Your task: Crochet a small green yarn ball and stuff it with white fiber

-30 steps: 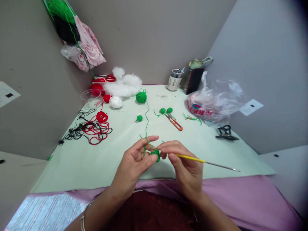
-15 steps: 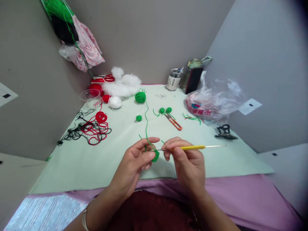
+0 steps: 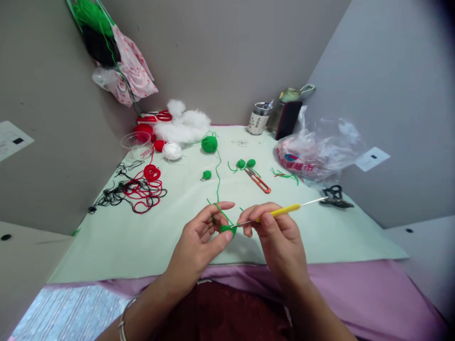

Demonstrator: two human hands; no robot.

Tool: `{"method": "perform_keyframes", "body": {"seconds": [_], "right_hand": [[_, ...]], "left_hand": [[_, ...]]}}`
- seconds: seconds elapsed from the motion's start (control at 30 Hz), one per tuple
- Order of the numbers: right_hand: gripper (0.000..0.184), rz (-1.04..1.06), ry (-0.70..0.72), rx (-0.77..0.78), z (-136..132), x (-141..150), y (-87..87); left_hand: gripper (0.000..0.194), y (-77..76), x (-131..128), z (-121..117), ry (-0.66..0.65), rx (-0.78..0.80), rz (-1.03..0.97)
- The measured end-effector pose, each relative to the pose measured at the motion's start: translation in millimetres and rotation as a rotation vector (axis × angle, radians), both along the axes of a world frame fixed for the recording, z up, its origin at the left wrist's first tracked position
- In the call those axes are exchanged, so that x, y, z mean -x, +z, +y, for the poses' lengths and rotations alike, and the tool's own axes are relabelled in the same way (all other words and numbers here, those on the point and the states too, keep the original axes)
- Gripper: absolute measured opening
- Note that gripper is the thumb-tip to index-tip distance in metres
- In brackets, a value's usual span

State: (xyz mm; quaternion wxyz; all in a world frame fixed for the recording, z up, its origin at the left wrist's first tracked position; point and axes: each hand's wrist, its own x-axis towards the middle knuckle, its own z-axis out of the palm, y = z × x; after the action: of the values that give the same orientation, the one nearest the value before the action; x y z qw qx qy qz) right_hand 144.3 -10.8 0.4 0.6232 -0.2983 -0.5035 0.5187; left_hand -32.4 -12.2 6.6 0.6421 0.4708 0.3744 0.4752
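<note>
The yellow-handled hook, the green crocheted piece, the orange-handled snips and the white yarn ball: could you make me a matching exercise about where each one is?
Things
1. yellow-handled hook
2. green crocheted piece
3. orange-handled snips
4. white yarn ball

Places
A. beside two small green balls
B. in the right hand
C. on the near side of the white stuffing
D. in the left hand

Pairs: 1-B, 2-D, 3-A, 4-C
</note>
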Motion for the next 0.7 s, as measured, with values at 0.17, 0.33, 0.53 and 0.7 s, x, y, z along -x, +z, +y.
{"method": "perform_keyframes", "body": {"seconds": [0.17, 0.33, 0.53, 0.7], "right_hand": [[0.021, -0.194, -0.100, -0.126, -7.1, -1.2, 2.9], [0.020, -0.566, -0.255, -0.464, -13.0, 1.0, 7.7], [0.025, -0.966, -0.522, -0.834, -15.0, 4.2, -4.5], [0.023, -0.363, -0.355, -0.403, -10.4, 4.5, -4.2]], "left_hand": [[0.038, 4.3, -2.8, -1.1, 0.071, -0.029, 0.067], [0.038, 1.1, -5.2, -2.3, 0.159, -0.114, 0.118], [0.049, 1.8, -10.6, -2.5, 0.052, 0.177, -0.205], [0.046, 7.8, -8.4, 1.2, -0.038, 0.394, -0.428]]}}
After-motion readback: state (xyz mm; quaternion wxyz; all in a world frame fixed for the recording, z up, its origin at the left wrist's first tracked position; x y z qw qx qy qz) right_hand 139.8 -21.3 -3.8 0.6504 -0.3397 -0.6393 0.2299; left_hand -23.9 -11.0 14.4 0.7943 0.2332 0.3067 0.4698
